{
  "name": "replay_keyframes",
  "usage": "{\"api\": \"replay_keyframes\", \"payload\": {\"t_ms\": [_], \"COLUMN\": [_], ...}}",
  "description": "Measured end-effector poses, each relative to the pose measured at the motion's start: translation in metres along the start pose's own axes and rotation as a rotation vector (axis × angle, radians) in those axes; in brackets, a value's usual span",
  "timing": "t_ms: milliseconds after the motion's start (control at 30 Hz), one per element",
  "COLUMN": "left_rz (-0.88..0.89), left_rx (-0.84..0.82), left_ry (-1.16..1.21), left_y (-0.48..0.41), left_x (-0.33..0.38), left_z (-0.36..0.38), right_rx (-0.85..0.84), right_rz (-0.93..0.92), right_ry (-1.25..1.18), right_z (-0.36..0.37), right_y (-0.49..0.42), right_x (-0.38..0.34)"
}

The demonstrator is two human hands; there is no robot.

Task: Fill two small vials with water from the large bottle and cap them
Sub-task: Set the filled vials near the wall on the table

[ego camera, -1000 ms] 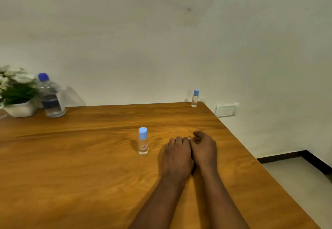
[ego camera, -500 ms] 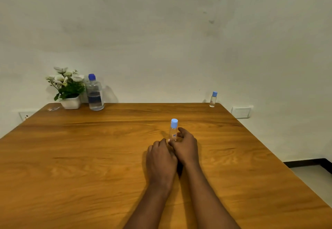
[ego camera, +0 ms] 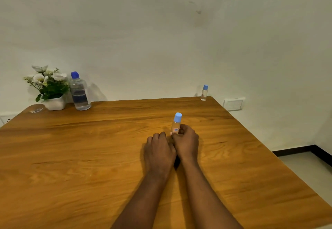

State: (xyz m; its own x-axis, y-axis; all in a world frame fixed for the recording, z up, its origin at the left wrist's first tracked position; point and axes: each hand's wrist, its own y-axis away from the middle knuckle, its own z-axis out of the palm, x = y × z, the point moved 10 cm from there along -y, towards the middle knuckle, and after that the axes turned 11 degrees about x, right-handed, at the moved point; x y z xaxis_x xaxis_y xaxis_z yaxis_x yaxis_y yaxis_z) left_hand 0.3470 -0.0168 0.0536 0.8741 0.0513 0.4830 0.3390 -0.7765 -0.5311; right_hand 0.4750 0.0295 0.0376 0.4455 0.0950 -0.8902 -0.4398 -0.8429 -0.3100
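**Q:** Where is the vial?

**Me:** Mid-table, just ahead of me. My right hand (ego camera: pixel 186 142) grips the vial (ego camera: pixel 176 125) low on its body, fingers curled round the label. It leans a little, and its blue cap (ego camera: pixel 178 117) is still on. My fingers hide its base, so I cannot tell if it is off the wood.

**Q:** And the left hand?

**Me:** My left hand (ego camera: pixel 159 149) rests beside the right, touching it. Its fingers are curled under and hold nothing that shows.

**Q:** What would make this step go well?

**Me:** I think I should keep the right-hand grip low and stand the vial straight. The left can then pinch the cap and twist it off. The vial is small and light, so a loose hold could let it spin.

**Q:** What else is there?

**Me:** The second vial (ego camera: pixel 204 93) stands capped at the far right corner. The bottle (ego camera: pixel 79 92) stands capped at the far left, well apart from me, beside a pot of flowers (ego camera: pixel 50 88). The table (ego camera: pixel 89 157) is grained wood, set against pale walls. A socket plate (ego camera: pixel 232 104) is on the right wall, with light floor (ego camera: pixel 305 167) below.
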Motion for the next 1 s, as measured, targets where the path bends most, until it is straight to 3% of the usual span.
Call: {"api": "replay_keyframes", "payload": {"t_ms": [367, 767, 1000], "left_rz": [0.198, 0.351, 0.377], "left_rx": [-0.107, 0.002, 0.041], "left_ry": [-0.094, -0.108, -0.085], "left_y": [-0.053, -0.174, -0.209], "left_x": [0.066, 0.11, 0.119], "left_z": [0.088, 0.2, 0.23], "right_rx": [0.128, 0.146, 0.175], "right_rz": [0.021, -0.088, -0.129], "right_ry": [0.11, 0.224, 0.294], "right_z": [-0.022, 0.051, 0.069], "right_y": [-0.106, -0.269, -0.3], "right_x": [0.042, 0.067, 0.072]}}
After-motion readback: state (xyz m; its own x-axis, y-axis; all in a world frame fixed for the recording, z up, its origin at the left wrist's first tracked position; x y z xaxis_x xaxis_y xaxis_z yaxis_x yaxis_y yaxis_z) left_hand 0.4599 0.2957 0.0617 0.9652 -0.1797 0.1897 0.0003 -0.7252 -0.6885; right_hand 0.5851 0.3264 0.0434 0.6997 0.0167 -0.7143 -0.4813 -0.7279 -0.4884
